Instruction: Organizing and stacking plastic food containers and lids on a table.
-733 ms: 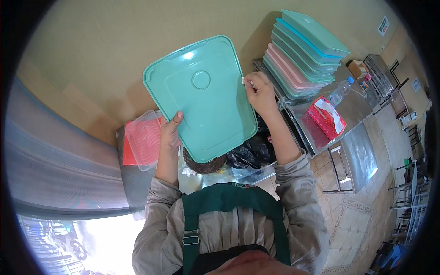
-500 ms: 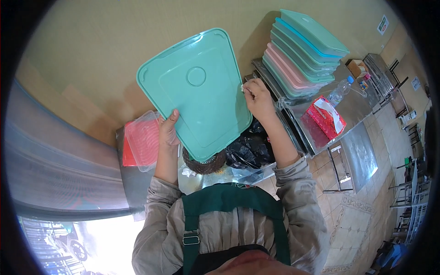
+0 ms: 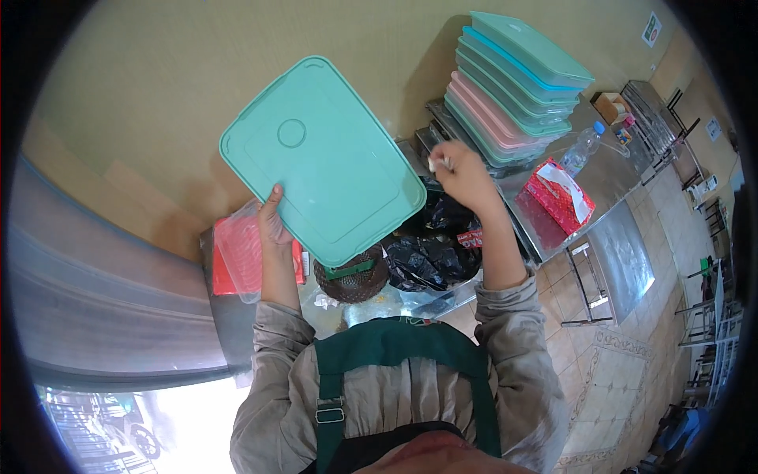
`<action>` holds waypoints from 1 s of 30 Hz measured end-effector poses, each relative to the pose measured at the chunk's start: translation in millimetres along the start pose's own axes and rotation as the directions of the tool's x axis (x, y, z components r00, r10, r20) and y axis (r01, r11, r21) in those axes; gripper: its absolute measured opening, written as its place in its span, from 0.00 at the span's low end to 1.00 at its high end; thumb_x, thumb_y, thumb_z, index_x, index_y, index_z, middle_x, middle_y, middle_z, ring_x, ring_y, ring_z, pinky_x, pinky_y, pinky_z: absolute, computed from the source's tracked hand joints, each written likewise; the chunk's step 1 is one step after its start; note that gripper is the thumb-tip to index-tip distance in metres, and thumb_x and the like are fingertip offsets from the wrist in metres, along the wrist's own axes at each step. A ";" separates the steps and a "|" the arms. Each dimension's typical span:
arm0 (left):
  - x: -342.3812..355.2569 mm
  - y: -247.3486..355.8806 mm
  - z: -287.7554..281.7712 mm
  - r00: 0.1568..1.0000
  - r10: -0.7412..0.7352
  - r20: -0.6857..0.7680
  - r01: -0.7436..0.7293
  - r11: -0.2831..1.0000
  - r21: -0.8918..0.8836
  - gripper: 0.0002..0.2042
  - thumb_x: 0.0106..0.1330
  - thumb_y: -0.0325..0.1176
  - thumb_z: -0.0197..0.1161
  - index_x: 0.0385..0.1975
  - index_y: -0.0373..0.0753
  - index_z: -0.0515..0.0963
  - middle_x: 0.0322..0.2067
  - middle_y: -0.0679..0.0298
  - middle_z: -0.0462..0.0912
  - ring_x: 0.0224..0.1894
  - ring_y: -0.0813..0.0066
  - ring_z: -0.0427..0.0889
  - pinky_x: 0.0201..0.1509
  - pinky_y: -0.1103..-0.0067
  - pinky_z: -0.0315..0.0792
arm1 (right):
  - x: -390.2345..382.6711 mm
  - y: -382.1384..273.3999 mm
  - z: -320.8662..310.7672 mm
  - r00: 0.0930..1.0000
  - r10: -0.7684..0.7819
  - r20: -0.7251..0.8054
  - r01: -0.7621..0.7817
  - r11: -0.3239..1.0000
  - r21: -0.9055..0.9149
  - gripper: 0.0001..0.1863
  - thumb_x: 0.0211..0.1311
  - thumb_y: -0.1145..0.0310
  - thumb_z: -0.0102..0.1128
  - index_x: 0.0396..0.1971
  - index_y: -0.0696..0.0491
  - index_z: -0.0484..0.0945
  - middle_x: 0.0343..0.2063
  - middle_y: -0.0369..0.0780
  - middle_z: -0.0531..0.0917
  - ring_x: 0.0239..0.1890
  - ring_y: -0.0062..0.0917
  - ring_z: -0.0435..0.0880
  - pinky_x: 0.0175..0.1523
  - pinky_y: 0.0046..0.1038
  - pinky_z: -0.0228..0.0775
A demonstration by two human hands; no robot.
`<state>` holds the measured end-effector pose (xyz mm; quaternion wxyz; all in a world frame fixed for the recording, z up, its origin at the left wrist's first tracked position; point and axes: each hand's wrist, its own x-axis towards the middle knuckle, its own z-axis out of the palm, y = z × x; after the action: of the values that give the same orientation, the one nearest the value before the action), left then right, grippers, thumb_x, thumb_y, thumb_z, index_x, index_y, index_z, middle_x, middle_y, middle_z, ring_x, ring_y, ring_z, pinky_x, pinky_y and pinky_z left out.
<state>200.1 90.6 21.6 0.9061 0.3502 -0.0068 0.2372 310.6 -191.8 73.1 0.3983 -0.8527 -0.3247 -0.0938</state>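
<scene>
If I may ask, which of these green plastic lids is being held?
The green lid whose edge the left hand grips; the others lie in the stack at right.

Worn on the head, left of a side-by-side fisheye pair. Looks down and forward, close above the green apron (image 3: 403,340) and near the green lid (image 3: 332,166). Reaches wide, from the wall (image 3: 158,95) ahead to the tiled floor (image 3: 608,395) farther off at right, bending straight edges.
</scene>
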 end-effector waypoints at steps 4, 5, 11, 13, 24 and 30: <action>1.7 -4.9 -8.3 0.998 -0.054 -0.013 0.054 0.998 -0.031 0.20 0.51 0.28 0.60 0.45 0.34 0.66 0.40 0.57 0.73 0.41 0.63 0.74 0.42 0.68 0.72 | 13.1 -27.6 -8.1 0.994 -0.077 -0.080 0.096 0.956 0.279 0.07 0.43 0.76 0.55 0.26 0.58 0.73 0.25 0.42 0.72 0.27 0.31 0.73 0.33 0.26 0.64; 1.5 -5.3 -8.5 0.998 -0.054 -0.012 0.054 0.998 -0.031 0.20 0.51 0.28 0.60 0.45 0.34 0.66 0.40 0.57 0.73 0.41 0.63 0.74 0.42 0.68 0.72 | 13.8 -29.9 -4.0 0.994 -0.077 -0.080 0.096 0.956 0.279 0.07 0.43 0.76 0.55 0.26 0.58 0.73 0.25 0.42 0.72 0.27 0.31 0.73 0.33 0.26 0.64; -3.2 -3.7 -5.8 0.999 -0.045 0.011 0.045 0.999 -0.004 0.21 0.50 0.27 0.61 0.45 0.34 0.66 0.40 0.57 0.73 0.40 0.63 0.75 0.41 0.69 0.73 | 9.0 -26.6 23.1 0.968 -0.208 -0.139 0.214 0.976 0.029 0.07 0.41 0.78 0.55 0.26 0.58 0.73 0.27 0.42 0.73 0.27 0.33 0.74 0.33 0.26 0.66; -4.4 -3.1 -4.7 0.997 -0.068 0.022 0.068 0.998 -0.001 0.22 0.49 0.28 0.62 0.45 0.34 0.65 0.39 0.57 0.73 0.39 0.64 0.75 0.40 0.69 0.73 | 10.1 -23.4 27.8 0.958 -0.235 -0.166 0.244 0.969 0.032 0.07 0.42 0.79 0.54 0.25 0.58 0.72 0.27 0.42 0.73 0.27 0.34 0.74 0.32 0.26 0.66; -20.3 -0.6 15.6 0.987 -0.127 0.095 0.103 0.969 0.223 0.22 0.46 0.30 0.65 0.42 0.34 0.67 0.37 0.59 0.75 0.36 0.68 0.76 0.39 0.74 0.73 | 26.3 -13.3 23.7 0.944 -0.265 -0.197 0.279 0.959 0.051 0.05 0.44 0.82 0.52 0.25 0.59 0.72 0.27 0.42 0.73 0.27 0.32 0.75 0.31 0.25 0.66; -23.5 -5.9 21.4 0.978 -0.171 0.117 0.137 0.956 0.258 0.20 0.46 0.30 0.65 0.41 0.35 0.69 0.36 0.60 0.75 0.36 0.70 0.76 0.38 0.76 0.72 | 32.1 -10.1 10.5 0.953 -0.170 -0.252 0.206 0.970 0.126 0.05 0.46 0.81 0.51 0.25 0.60 0.73 0.26 0.43 0.72 0.27 0.32 0.74 0.32 0.24 0.65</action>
<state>185.1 63.2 29.9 0.8682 0.4759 -0.0124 0.1399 328.1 -163.9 85.9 0.4872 -0.7677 -0.3604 -0.2085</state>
